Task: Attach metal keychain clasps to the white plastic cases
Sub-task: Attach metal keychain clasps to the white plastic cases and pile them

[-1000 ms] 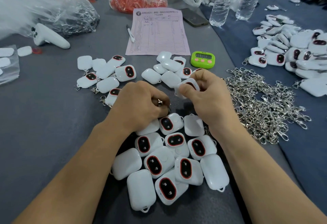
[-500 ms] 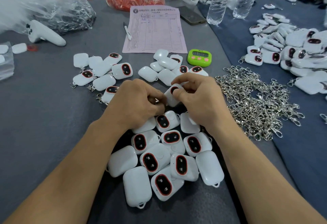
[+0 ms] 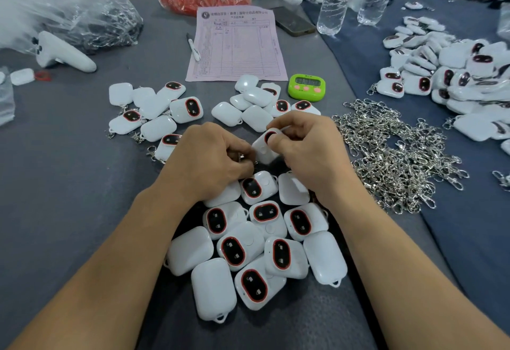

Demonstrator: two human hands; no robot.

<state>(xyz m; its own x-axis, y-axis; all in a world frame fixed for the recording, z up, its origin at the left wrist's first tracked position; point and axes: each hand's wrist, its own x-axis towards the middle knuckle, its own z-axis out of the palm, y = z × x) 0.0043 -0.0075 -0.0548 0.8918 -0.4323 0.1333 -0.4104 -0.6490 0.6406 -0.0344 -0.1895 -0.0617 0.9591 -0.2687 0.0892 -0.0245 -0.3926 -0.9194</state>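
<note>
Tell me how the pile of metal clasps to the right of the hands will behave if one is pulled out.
The clasps lie tangled in a loose heap, so pulling one would likely drag neighbours along. Each looks small and rigid, so it is probably light on its own. Their hooks might snag the cloth underneath.

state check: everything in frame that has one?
Left hand: pinches the metal clasp.
Right hand: grips the white case, lifted and tilted.
Metal clasp: against the case's lower corner; attachment hidden.
Clasp pile: loose, tangled.
Near case pile: visible loops bare.
Far-left cases: several with clasps on.
Water bottles: upright.
</note>
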